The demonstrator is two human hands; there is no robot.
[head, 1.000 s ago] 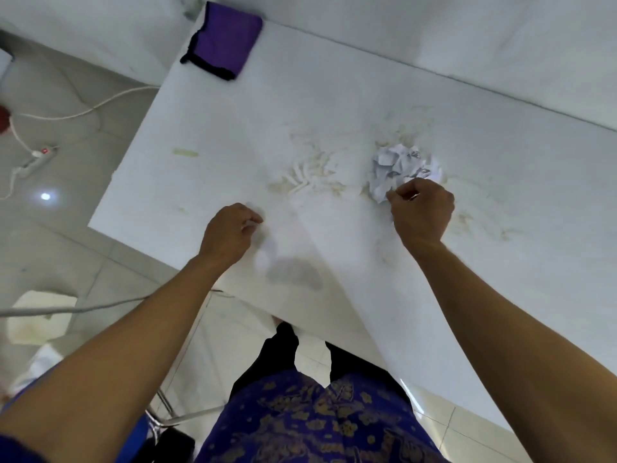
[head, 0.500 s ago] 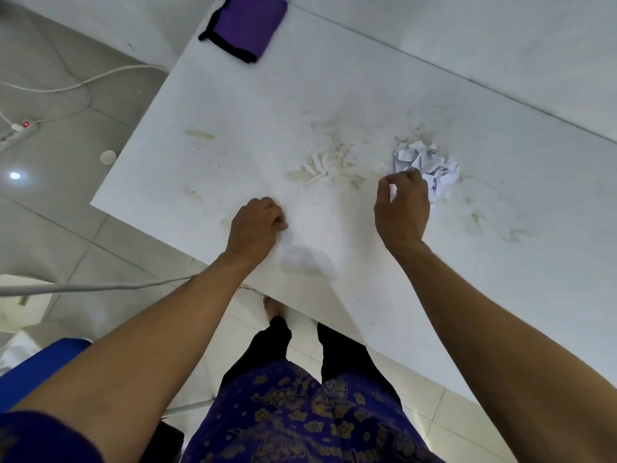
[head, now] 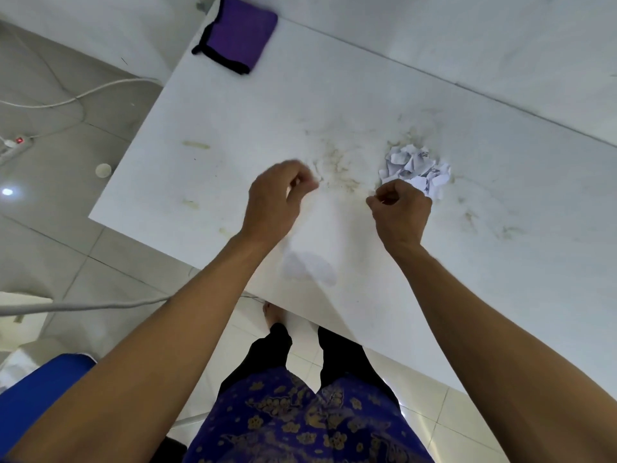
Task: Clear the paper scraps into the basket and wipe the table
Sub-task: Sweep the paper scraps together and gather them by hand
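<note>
Left hand point(head: 278, 195) hovers blurred over the stained table point(head: 233, 135), fingers curled — whether it pinches a scrap cannot be told — while the right hand point(head: 399, 208), fingers curled on what may be a scrap, sits nearer the crumpled paper scraps point(head: 415, 168), just beyond its knuckles.

I see bare surface point(head: 233, 105) from my hands out toward 11 o'clock. The crumpled paper heap point(head: 414, 170) blocks 1 o'clock; the purple cloth point(head: 238, 33) sits far off, perhaps overhanging the corner.
</note>
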